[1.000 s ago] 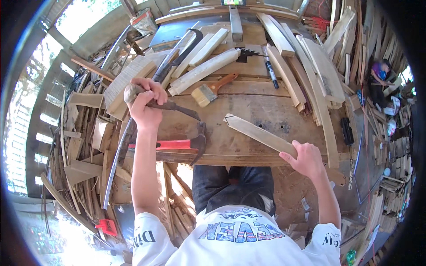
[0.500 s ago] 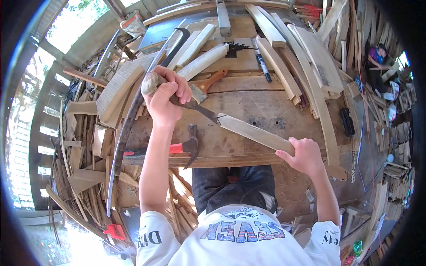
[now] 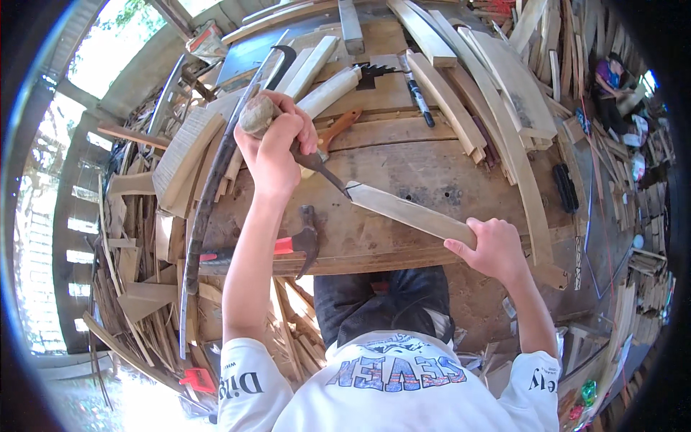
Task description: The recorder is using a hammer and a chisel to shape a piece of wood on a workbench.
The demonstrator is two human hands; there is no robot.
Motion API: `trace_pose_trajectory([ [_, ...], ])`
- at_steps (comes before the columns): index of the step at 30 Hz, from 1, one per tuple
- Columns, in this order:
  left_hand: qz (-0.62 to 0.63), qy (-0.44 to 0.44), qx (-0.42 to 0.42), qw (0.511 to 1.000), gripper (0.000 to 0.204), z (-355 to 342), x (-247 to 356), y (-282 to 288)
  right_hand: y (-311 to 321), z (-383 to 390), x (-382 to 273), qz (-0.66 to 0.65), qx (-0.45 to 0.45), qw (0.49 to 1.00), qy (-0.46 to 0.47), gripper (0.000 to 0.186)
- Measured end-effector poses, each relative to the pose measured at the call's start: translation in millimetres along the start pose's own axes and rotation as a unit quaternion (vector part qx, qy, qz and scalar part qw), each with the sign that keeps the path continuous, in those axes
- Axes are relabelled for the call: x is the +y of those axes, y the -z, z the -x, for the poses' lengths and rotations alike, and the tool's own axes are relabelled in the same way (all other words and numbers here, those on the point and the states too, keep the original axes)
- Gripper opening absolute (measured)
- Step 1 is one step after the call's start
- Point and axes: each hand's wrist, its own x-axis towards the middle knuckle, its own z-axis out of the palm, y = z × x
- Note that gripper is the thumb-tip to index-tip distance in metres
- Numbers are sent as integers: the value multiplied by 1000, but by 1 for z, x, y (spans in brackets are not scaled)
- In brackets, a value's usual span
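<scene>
Your left hand (image 3: 277,147) is closed around the handle of a chisel (image 3: 333,179), its tip at the left end of the pale wooden strip (image 3: 407,209). Your right hand (image 3: 493,248) grasps the strip's right end, over the near part of the workbench (image 3: 381,162). The bench top is worn brown wood, stained, with small dark holes and a long seam. A claw hammer (image 3: 307,241) lies near left; boards (image 3: 507,93) lie far right. Offcuts (image 3: 147,288) crowd the room's left side, and another person (image 3: 612,86) sits far right.
</scene>
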Motion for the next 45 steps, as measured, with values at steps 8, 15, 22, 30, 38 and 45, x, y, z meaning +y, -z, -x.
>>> trace_pose_trajectory([
  [8,-24,-8,38,999,2,-2,-2,-3,-6,-14,-14,34,210,974,73,52],
  [15,-25,-36,62,997,4,8,1,1,-1,-76,-68,-246,246,889,298,38],
  [22,-89,-43,61,993,2,6,-1,-4,16,-178,-156,-639,0,599,482,56],
  [30,-218,-91,20,971,9,8,4,11,33,-188,-182,-606,-67,608,507,55],
  [38,-204,-13,-19,979,25,19,21,27,18,-188,-201,-634,-63,583,503,45],
  [45,-423,21,114,899,58,101,48,88,23,-183,-202,-554,-6,655,514,43],
])
